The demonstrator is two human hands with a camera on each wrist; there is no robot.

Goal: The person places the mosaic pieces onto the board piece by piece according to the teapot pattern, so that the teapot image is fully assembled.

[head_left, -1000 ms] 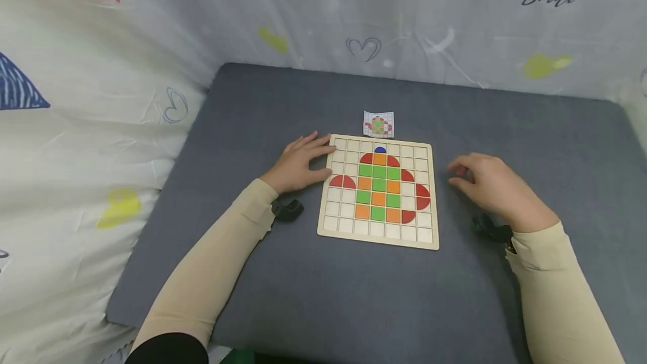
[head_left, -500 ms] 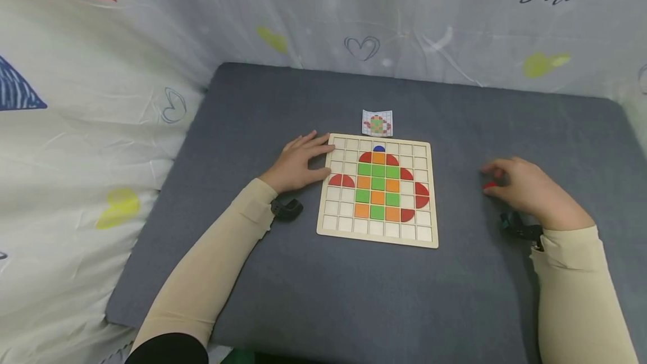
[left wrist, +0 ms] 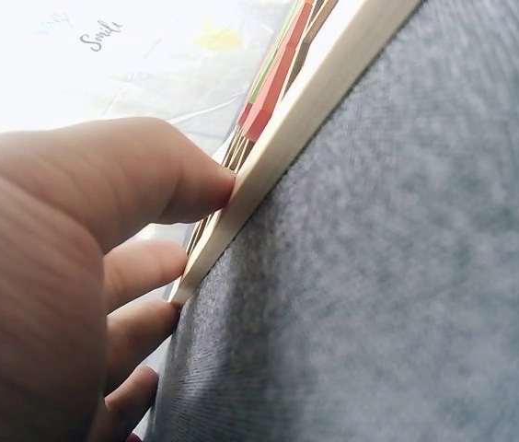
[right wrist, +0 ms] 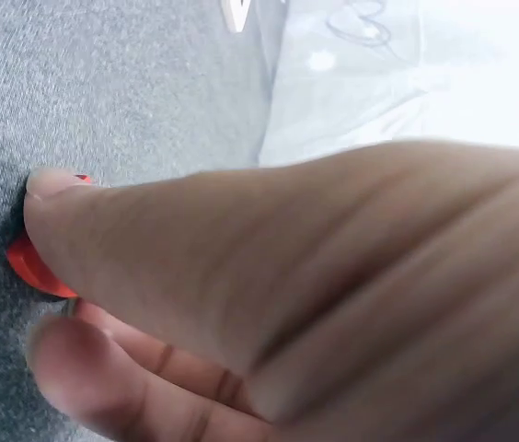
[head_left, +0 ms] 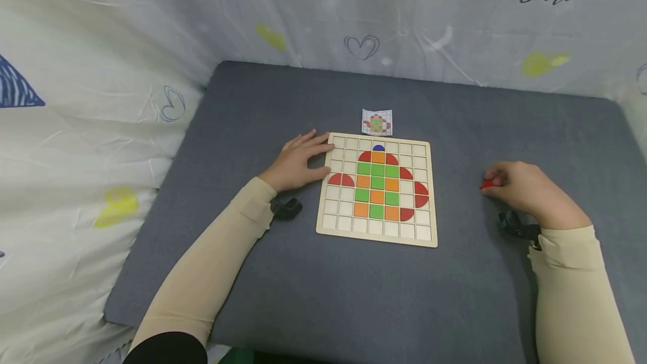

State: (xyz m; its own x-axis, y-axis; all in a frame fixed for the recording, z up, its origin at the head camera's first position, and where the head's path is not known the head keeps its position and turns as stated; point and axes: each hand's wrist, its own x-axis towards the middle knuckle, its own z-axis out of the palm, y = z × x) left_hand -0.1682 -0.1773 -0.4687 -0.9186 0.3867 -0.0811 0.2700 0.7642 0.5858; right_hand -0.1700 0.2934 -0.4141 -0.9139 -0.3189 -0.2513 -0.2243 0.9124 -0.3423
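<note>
A square wooden grid board (head_left: 376,239) lies on the grey table, its middle cells filled with green and orange square tiles and red rounded pieces. At its top row sits a small blue half-round piece (head_left: 378,148). My left hand (head_left: 295,166) rests at the board's left side, thumb and fingertips touching its edge; the left wrist view shows the thumb (left wrist: 209,189) against the wooden rim. Off to the right, my right hand (head_left: 525,190) pinches a red rounded piece (head_left: 487,185) close over the table. In the right wrist view the thumb partly hides that red piece (right wrist: 37,269).
Just beyond the board lies a small printed card (head_left: 376,122) with a coloured grid picture. A patterned white curtain (head_left: 404,21) hangs along the back and left sides of the grey table (head_left: 323,296).
From beside the board, my right hand has moved right, and a red piece now shows between its fingers. The left hand keeps its place at the board's edge.
</note>
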